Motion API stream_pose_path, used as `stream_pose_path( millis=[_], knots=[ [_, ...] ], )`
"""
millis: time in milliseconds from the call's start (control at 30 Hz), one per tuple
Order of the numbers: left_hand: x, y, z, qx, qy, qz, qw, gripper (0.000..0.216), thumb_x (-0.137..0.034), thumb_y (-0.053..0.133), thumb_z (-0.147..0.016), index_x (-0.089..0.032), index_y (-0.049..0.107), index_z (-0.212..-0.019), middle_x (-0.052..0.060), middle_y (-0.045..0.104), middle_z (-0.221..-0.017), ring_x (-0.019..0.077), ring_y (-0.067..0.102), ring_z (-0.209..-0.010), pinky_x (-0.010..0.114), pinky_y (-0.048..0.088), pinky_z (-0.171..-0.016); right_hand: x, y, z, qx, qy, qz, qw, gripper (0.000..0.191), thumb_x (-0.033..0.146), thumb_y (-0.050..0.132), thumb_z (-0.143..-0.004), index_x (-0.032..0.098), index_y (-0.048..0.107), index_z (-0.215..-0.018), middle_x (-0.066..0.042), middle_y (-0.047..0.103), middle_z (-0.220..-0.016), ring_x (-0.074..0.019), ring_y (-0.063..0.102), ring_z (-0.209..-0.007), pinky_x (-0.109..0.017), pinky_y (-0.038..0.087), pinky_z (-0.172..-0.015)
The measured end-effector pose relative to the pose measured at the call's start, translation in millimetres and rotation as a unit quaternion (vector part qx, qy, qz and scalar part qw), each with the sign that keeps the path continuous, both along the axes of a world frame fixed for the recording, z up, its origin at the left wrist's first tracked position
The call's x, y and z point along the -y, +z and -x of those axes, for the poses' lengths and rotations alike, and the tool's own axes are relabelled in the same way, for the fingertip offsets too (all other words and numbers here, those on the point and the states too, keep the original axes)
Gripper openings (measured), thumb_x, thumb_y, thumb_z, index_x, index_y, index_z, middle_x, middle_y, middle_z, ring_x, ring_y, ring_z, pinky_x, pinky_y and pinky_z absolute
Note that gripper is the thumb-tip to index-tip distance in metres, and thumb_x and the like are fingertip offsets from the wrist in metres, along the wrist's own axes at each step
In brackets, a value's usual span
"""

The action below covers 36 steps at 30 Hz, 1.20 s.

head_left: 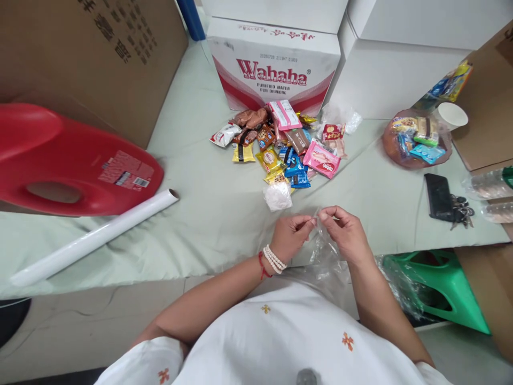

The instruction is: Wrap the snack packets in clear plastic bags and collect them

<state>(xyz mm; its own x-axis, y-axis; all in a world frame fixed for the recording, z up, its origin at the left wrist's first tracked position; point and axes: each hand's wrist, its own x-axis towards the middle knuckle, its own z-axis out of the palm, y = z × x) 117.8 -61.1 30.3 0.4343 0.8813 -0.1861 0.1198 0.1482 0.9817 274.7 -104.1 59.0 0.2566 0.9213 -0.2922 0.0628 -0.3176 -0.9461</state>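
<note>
Plastic bag (326,256): which way from the fingers (308,228)?

Hanging below, toward the shirt (304,331); crumpled, long axis unclear. Pinched near the edge by left hand (292,232) and right hand (347,233), thumb to forefinger, both equally near.

Beyond?

Snack pile (296,141) ahead, then water carton (274,67).

I have both forearms (230,297) extended over the near edge of the surface (208,230), left hand (290,235) and right hand (345,231) close together, fingers (301,220) pinched to thumbs.
</note>
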Motion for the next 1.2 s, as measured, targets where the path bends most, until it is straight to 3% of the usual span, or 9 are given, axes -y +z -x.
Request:
stream_pose_path(
  millis=[200,367,500,633,733,833,933,1067,1200],
  knots=[
    [2.7,2.1,1.6,-0.054,-0.006,-0.104,0.993,0.032,-0.039,0.059,-0.092,-0.018,0.075,-0.073,-0.001,0.061,-0.058,0.0123,0.052,-0.057,0.026,0.037,-0.060,-2.2,-5.8,0.4,-0.013,-0.008,-0.011,1.000,0.035,0.053,0.079,-0.080,0.018,0.072,-0.084,0.002,0.056,-0.067,-0.0082,0.037,-0.054,-0.023,0.029,-0.050],
    [1.8,4.5,-0.1,0.037,-0.007,0.025,0.999,0.041,-0.054,0.059,-0.092,-0.017,0.076,-0.088,0.000,0.065,-0.059,0.0129,0.055,-0.051,0.025,0.040,-0.054,-0.6,-5.9,4.3,-0.022,0.020,-0.019,0.999,0.030,0.049,0.075,-0.084,0.019,0.071,-0.084,0.001,0.060,-0.071,-0.0104,0.046,-0.060,-0.023,0.035,-0.055],
    [-3.0,1.4,-1.2,0.061,0.027,0.043,0.997,0.044,-0.059,0.062,-0.090,-0.017,0.072,-0.080,0.000,0.064,-0.055,0.0132,0.056,-0.051,0.026,0.043,-0.056,0.8,-2.0,7.3,-0.018,0.046,-0.025,0.998,0.027,0.045,0.075,-0.086,0.019,0.070,-0.084,0.001,0.058,-0.069,-0.0103,0.043,-0.060,-0.024,0.034,-0.055],
    [-10.4,-1.1,4.8,0.102,0.107,0.092,0.985,0.044,-0.060,0.062,-0.089,-0.018,0.066,-0.079,0.002,0.069,-0.068,0.0116,0.056,-0.057,0.025,0.044,-0.059,1.2,5.9,3.3,-0.107,-0.012,-0.018,0.994,0.022,0.039,0.077,-0.082,0.020,0.065,-0.080,0.006,0.043,-0.058,-0.0080,0.032,-0.051,-0.023,0.023,-0.048],
    [-11.6,4.8,10.6,0.127,0.144,0.128,0.973,0.045,-0.062,0.062,-0.088,-0.019,0.059,-0.075,0.001,0.065,-0.071,0.0105,0.053,-0.061,0.023,0.042,-0.058,0.0,10.9,0.6,-0.162,-0.040,-0.029,0.986,0.024,0.038,0.078,-0.078,0.021,0.061,-0.076,0.005,0.045,-0.062,-0.0078,0.034,-0.051,-0.023,0.024,-0.048],
    [-7.0,15.1,10.4,0.137,0.083,0.141,0.977,0.045,-0.063,0.059,-0.090,-0.019,0.062,-0.080,0.004,0.066,-0.080,0.0131,0.057,-0.069,0.024,0.045,-0.061,-1.1,8.8,4.6,-0.136,-0.026,-0.022,0.990,0.024,0.040,0.077,-0.079,0.021,0.062,-0.080,0.006,0.046,-0.061,-0.0083,0.035,-0.051,-0.023,0.026,-0.048],
    [-2.8,21.3,5.4,0.125,0.045,0.099,0.986,0.040,-0.059,0.066,-0.086,-0.020,0.062,-0.079,0.002,0.063,-0.075,0.0144,0.056,-0.071,0.027,0.048,-0.067,-0.8,3.0,12.4,-0.089,0.010,-0.012,0.996,0.024,0.042,0.075,-0.084,0.021,0.064,-0.084,0.005,0.046,-0.059,-0.0096,0.037,-0.052,-0.024,0.030,-0.050],
    [-6.9,19.1,6.2,0.179,0.133,0.159,0.962,0.039,-0.055,0.072,-0.083,-0.021,0.053,-0.080,-0.001,0.064,-0.081,0.0118,0.060,-0.076,0.026,0.052,-0.072,-0.6,6.1,12.3,-0.104,-0.013,-0.028,0.994,0.019,0.037,0.074,-0.083,0.022,0.064,-0.082,0.005,0.047,-0.060,-0.0101,0.039,-0.053,-0.023,0.031,-0.050],
    [-17.7,15.3,20.2,0.239,0.217,0.245,0.914,0.044,-0.052,0.077,-0.080,-0.024,0.044,-0.087,-0.005,0.062,-0.082,0.0099,0.064,-0.070,0.025,0.057,-0.067,-1.5,23.2,-9.3,-0.168,-0.049,-0.051,0.983,0.020,0.036,0.074,-0.074,0.023,0.059,-0.075,-0.003,0.061,-0.084,-0.0161,0.056,-0.073,-0.026,0.046,-0.059]
  ],
)
